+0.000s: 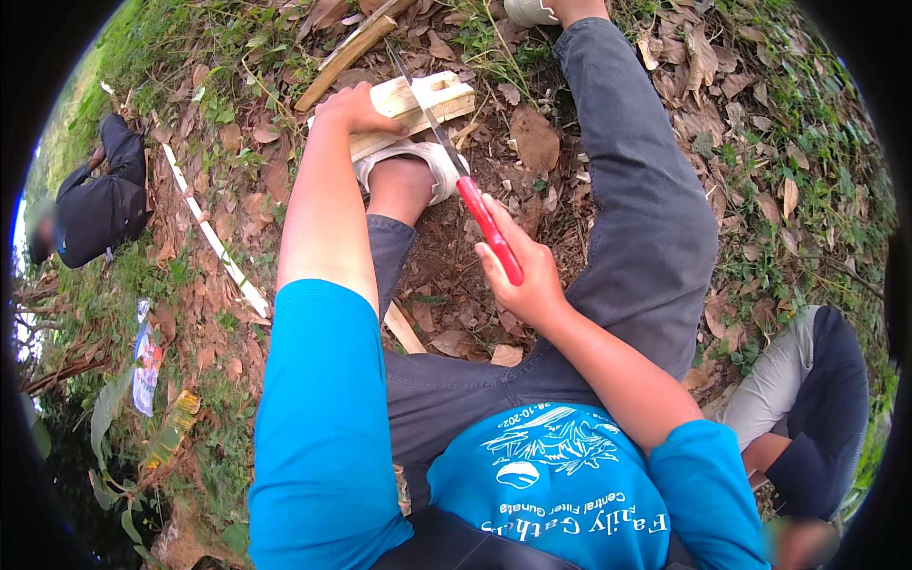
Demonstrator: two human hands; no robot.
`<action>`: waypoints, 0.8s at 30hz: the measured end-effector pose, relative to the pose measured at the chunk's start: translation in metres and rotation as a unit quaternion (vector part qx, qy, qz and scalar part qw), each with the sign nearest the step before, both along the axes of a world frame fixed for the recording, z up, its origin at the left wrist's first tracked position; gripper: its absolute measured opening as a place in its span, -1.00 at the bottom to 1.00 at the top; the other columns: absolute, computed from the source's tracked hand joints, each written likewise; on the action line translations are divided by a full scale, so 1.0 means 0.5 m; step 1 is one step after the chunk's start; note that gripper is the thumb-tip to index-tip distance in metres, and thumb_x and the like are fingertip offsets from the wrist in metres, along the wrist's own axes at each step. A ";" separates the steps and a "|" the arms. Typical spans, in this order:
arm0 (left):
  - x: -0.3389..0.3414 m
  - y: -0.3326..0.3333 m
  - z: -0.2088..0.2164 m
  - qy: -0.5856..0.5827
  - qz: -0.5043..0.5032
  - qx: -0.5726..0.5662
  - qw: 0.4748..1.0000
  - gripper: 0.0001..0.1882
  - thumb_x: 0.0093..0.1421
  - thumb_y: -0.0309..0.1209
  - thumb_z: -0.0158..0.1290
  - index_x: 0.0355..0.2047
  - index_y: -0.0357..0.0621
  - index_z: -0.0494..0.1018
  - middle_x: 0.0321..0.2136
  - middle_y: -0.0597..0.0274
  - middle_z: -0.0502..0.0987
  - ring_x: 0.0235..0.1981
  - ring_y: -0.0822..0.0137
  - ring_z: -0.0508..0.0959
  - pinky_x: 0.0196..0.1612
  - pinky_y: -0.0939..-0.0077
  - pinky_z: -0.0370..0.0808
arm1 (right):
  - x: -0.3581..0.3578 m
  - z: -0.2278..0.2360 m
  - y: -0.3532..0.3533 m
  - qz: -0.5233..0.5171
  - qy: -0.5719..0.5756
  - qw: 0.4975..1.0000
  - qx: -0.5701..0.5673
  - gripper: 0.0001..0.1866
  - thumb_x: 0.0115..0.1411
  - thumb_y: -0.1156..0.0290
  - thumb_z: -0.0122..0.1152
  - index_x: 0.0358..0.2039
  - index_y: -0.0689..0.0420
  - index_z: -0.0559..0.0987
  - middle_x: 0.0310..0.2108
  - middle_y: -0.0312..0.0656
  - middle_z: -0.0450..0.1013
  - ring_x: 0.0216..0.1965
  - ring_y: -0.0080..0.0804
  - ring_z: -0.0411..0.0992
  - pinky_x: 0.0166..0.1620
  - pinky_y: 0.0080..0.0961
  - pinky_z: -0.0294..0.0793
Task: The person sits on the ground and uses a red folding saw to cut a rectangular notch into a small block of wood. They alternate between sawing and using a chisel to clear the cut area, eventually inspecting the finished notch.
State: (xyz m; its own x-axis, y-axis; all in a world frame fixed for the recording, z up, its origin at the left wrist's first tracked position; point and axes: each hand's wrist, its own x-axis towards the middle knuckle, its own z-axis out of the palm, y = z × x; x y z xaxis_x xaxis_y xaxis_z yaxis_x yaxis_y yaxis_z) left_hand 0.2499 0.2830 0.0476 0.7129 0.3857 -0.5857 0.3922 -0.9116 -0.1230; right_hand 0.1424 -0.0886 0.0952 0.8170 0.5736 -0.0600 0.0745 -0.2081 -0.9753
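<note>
Splitting in progress: blade on block, cut barely begun.
Right hand fingers wrapped around the red handle of one knife; left hand fingers closed over one pale wood block, propped by the sandalled foot. Block appears whole. One stick beyond; one white strip left; two other people near.

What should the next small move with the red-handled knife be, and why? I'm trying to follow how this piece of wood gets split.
Probably press the knife further down through the wood piece. The thin blade already lies across the pale block, the right hand grips the red handle, and the left hand steadies the block beside the sandalled foot. Its fingers look close to the blade, so go slowly.
</note>
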 end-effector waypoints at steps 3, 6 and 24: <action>0.009 0.022 -0.016 0.001 0.001 -0.032 0.999 0.23 -0.38 0.37 0.42 0.20 -0.23 0.42 0.14 -0.13 0.55 0.19 0.02 0.55 0.26 0.15 0.45 | 0.021 0.029 0.002 -0.020 0.060 0.998 0.025 -0.35 0.33 0.44 0.26 0.41 0.11 0.33 0.12 0.15 0.54 0.08 -0.12 0.60 0.09 -0.38 0.52; 0.001 0.017 -0.018 -0.007 -0.004 -0.034 0.999 0.20 -0.37 0.34 0.43 0.17 -0.28 0.45 0.11 -0.18 0.56 0.17 0.00 0.57 0.23 0.20 0.48 | 0.058 0.077 -0.003 -0.049 0.082 0.993 0.072 -0.42 0.36 0.45 0.22 0.35 0.31 0.37 0.21 0.14 0.48 0.23 -0.27 0.48 0.23 -0.47 0.40; -0.007 -0.025 0.005 0.004 -0.001 0.038 0.999 0.28 -0.36 0.41 0.38 0.28 -0.18 0.36 0.17 -0.12 0.53 0.21 0.03 0.53 0.26 0.13 0.47 | 0.035 0.054 0.029 -0.090 0.051 0.992 0.066 -0.46 0.32 0.51 0.24 0.31 0.25 0.45 0.01 0.07 0.62 -0.03 -0.43 0.62 0.02 -0.50 0.53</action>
State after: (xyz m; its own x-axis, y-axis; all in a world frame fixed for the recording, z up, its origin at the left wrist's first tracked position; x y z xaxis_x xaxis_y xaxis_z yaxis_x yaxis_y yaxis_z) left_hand 0.2462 0.2703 0.0500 0.7089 0.4289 -0.5599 0.3900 -0.8998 -0.1955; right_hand 0.1601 -0.0741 0.1222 0.9010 0.4263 -0.0807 -0.0521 -0.0784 -0.9956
